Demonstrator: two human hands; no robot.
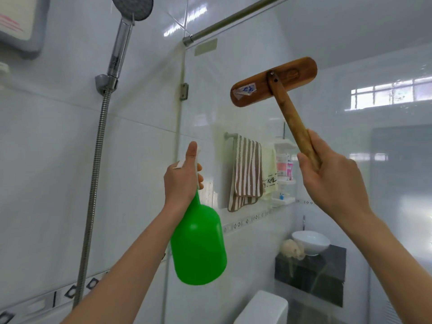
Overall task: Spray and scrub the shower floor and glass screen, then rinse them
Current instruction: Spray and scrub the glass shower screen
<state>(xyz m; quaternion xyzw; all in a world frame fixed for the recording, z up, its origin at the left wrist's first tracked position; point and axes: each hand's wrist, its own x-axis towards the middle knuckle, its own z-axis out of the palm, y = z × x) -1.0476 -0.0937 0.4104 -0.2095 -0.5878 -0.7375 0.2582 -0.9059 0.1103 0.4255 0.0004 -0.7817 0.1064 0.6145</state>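
The left hand (182,181) is raised, its fingers (199,167) curled tight round the white trigger top of a green spray bottle (198,246), thumb pointing up; the bottle's body hangs below those fingers. The right hand (332,181) grips the wooden handle (292,118) of a scrubbing brush, fingers wrapped closed around the shaft. The brush head (273,81) sits up and to the left of the right fingers, its flat wooden back toward the camera and its working face toward the glass screen (245,54); whether it touches the glass cannot be told. Beyond the glass, between the two hands, hangs a striped towel (247,171), and a white basin (311,242) lies below the right fingers. A shower head (132,7) and its metal hose (93,183) are on the tiled wall, left of the left fingers
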